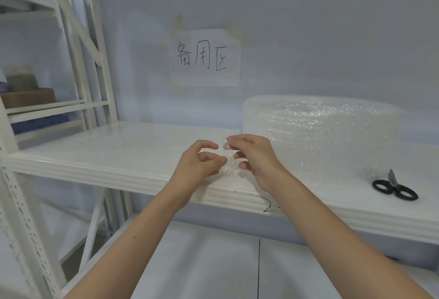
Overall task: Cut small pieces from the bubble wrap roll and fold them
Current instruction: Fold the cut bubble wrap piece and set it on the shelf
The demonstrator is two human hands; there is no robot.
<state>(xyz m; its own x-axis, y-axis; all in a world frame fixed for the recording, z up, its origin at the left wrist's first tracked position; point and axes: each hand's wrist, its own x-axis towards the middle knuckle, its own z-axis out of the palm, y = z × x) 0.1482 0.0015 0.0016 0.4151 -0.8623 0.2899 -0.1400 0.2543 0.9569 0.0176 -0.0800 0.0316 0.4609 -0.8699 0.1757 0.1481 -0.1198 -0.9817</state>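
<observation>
A small clear piece of bubble wrap is held between both hands above the front edge of the white shelf. My left hand pinches its left side with curled fingers. My right hand grips its top and right side. The big bubble wrap roll stands upright on the shelf just behind and to the right of my right hand. Black-handled scissors lie shut on the shelf at the far right, on loose wrap trailing from the roll.
A paper sign with handwritten characters is taped to the back wall. White rack uprights stand at the left, with boxes on a neighbouring shelf. A lower shelf lies beneath my forearms.
</observation>
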